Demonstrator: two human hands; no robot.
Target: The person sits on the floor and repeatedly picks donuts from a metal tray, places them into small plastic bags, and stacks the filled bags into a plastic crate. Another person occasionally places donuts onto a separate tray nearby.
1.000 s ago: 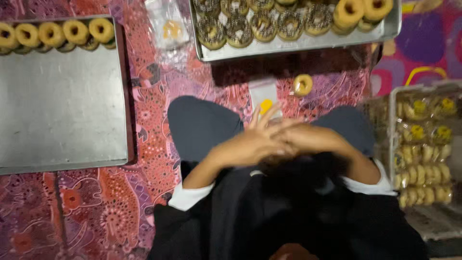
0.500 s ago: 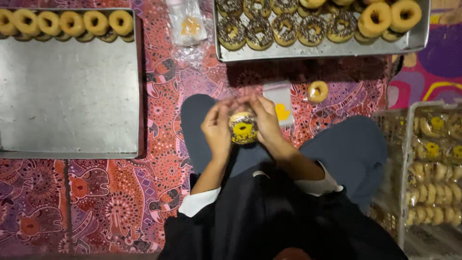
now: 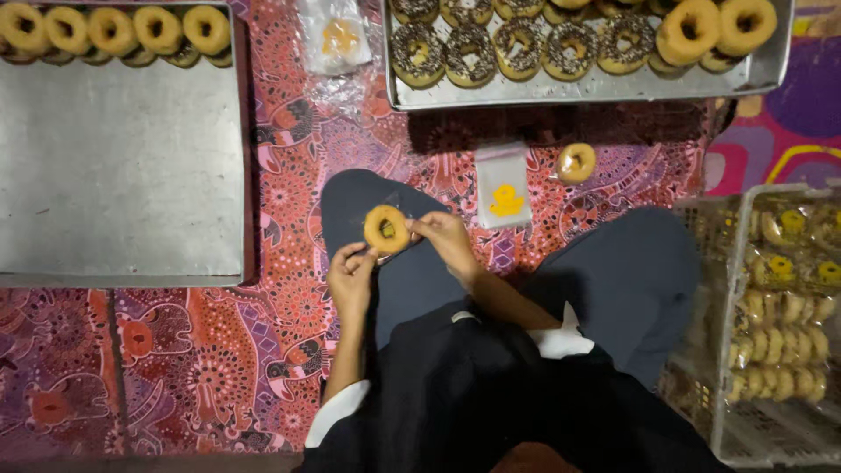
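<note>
The round, golden-brown ring doughnut [image 3: 387, 229] faces up, hole toward the ceiling, with no long axis. The left hand [image 3: 350, 282] pinches its near edge while the right hand [image 3: 447, 241] grips its side, above a blue-trousered knee [image 3: 368, 197].

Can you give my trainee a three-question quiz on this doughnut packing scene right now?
1. True or false: both hands touch the plain doughnut.
2. Where does the single loose doughnut lie? A) on the patterned mat B) on the big tray
3. What fills the clear crate at the right side?

Key: 1 true. 2 A. 3 bagged doughnuts.
</note>
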